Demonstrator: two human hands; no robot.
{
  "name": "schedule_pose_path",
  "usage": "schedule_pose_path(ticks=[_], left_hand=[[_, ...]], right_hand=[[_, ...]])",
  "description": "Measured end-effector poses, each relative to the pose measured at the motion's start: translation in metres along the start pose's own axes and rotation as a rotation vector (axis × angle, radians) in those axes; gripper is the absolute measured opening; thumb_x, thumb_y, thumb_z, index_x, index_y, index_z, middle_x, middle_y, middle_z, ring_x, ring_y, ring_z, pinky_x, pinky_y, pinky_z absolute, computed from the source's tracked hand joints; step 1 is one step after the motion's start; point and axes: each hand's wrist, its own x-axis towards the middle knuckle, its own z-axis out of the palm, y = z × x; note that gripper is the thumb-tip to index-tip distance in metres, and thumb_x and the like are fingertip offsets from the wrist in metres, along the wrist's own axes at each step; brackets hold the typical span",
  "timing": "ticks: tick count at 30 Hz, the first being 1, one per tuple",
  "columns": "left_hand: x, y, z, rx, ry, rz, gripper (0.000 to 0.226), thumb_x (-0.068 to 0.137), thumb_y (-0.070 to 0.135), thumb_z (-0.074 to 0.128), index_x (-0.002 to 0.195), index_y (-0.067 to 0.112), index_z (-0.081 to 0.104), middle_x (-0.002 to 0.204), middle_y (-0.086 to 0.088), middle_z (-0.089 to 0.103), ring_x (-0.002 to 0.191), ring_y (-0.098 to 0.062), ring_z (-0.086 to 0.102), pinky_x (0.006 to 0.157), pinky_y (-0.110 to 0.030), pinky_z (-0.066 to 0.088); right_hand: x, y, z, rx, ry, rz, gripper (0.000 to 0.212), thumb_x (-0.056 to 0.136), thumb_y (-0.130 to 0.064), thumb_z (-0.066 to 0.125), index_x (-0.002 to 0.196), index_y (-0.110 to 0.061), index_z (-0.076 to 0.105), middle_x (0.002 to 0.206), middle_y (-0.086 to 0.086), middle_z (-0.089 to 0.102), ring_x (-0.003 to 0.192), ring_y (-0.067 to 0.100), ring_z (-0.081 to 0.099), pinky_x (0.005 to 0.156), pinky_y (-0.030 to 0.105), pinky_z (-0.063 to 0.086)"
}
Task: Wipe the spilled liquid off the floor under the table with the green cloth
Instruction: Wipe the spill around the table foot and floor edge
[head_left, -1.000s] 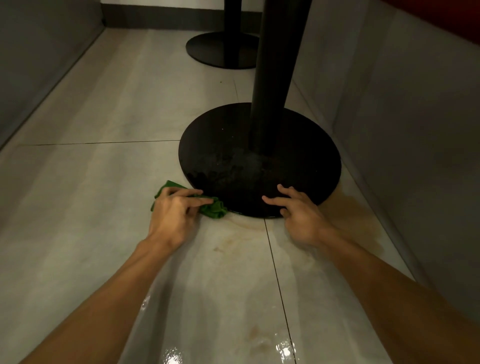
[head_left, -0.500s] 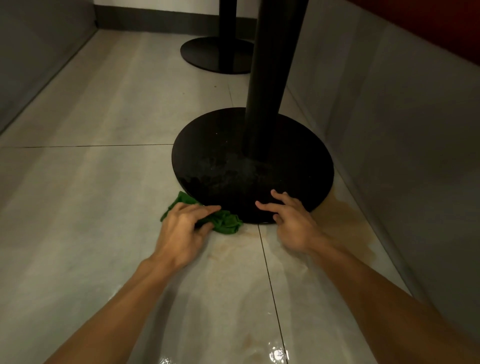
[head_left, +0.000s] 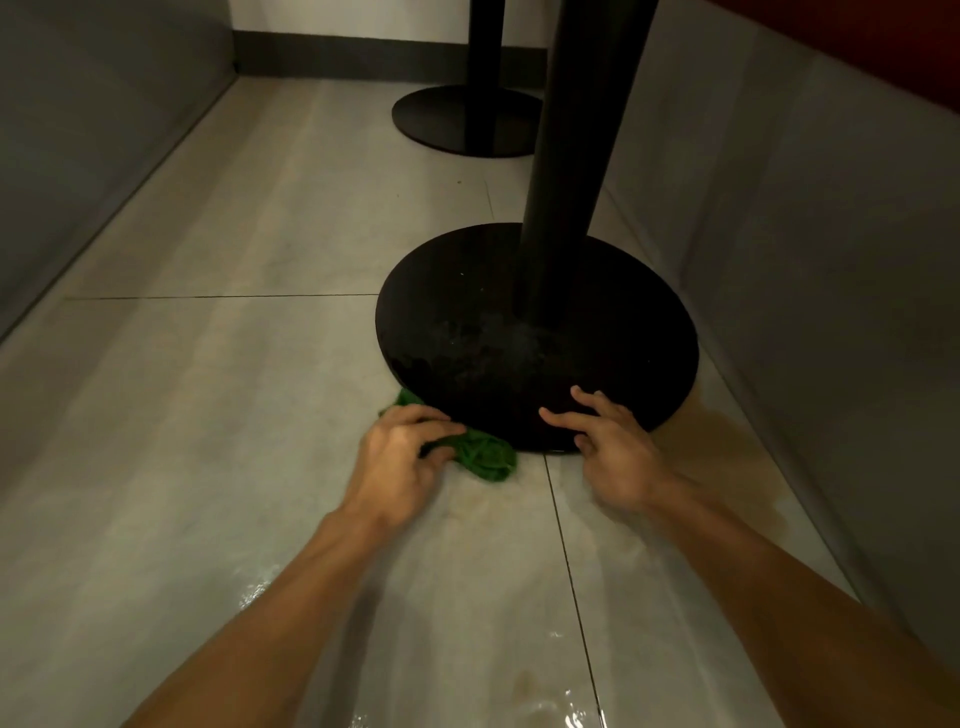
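Observation:
My left hand (head_left: 402, 457) grips the bunched green cloth (head_left: 485, 456) and holds it on the tiled floor against the front left rim of the round black table base (head_left: 467, 332). Part of the cloth is hidden under my fingers. My right hand (head_left: 610, 441) rests on the base's front edge with fingers spread. A brownish spill (head_left: 727, 441) stains the floor to the right of the base, and fainter brown smears (head_left: 478, 506) lie just in front of the cloth. Wet glossy patches (head_left: 550, 719) shine on the tiles nearer to me.
The black table post (head_left: 571, 156) rises from the base. A second black pedestal base (head_left: 462, 122) stands farther back. Grey panels wall the floor strip on the left (head_left: 78, 130) and right (head_left: 805, 234).
My left hand has slid the cloth to the right along the front rim of the base. My right hand has stayed on the base's edge.

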Motion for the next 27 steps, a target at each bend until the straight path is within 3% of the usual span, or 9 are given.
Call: schedule_pose_path(ticks=[5,9,14,19,22,27], left_hand=[[0.019,-0.028,-0.024,0.031,0.024,-0.087,0.027,0.076,0.007,0.076,0.1,0.017,0.076,0.105,-0.002,0.07,0.101,-0.021,0.061,0.098,-0.031,0.045],[0.02,-0.03,-0.025,0.046,0.061,-0.159,0.03,0.075,0.008,0.077,0.102,0.02,0.075,0.097,-0.003,0.07,0.095,-0.023,0.059,0.091,-0.038,0.048],[0.0,0.014,-0.003,0.032,-0.048,-0.036,0.026,0.077,0.029,0.076,0.103,0.03,0.074,0.098,0.006,0.071,0.092,-0.018,0.057,0.083,-0.024,0.042],[-0.017,0.062,0.023,0.079,-0.1,0.011,0.029,0.08,0.038,0.071,0.109,0.033,0.071,0.104,0.008,0.067,0.096,-0.017,0.055,0.083,-0.034,0.048],[-0.046,0.065,0.019,0.083,-0.137,0.044,0.032,0.084,0.043,0.066,0.114,0.031,0.069,0.101,0.008,0.063,0.093,-0.014,0.053,0.081,-0.029,0.046],[-0.082,0.041,0.0,0.047,-0.122,0.043,0.032,0.079,0.048,0.064,0.104,0.03,0.073,0.091,0.012,0.064,0.084,-0.01,0.053,0.075,-0.024,0.044]], right_hand=[[-0.002,-0.001,0.0,0.026,0.008,-0.002,0.056,0.098,0.0,0.039,0.138,-0.038,0.045,0.159,-0.006,0.016,0.147,0.016,0.002,0.121,0.04,0.004],[-0.001,0.0,0.002,0.035,0.009,-0.01,0.056,0.098,0.0,0.039,0.138,-0.038,0.046,0.159,-0.005,0.016,0.147,0.016,0.002,0.121,0.039,0.002],[-0.001,0.001,0.003,0.026,0.02,-0.016,0.055,0.097,0.0,0.04,0.137,-0.038,0.046,0.158,-0.004,0.018,0.147,0.018,0.004,0.121,0.041,0.006],[0.0,0.002,0.004,0.017,0.031,-0.02,0.053,0.098,-0.002,0.04,0.136,-0.038,0.047,0.158,-0.003,0.019,0.147,0.019,0.005,0.12,0.041,0.007],[0.0,0.002,0.004,0.026,0.01,-0.022,0.055,0.099,-0.001,0.038,0.138,-0.039,0.045,0.159,-0.004,0.016,0.147,0.018,0.002,0.121,0.04,0.002],[-0.002,0.001,-0.002,0.023,-0.015,-0.018,0.051,0.101,-0.005,0.038,0.139,-0.039,0.044,0.159,-0.006,0.014,0.147,0.016,0.001,0.119,0.034,0.0]])
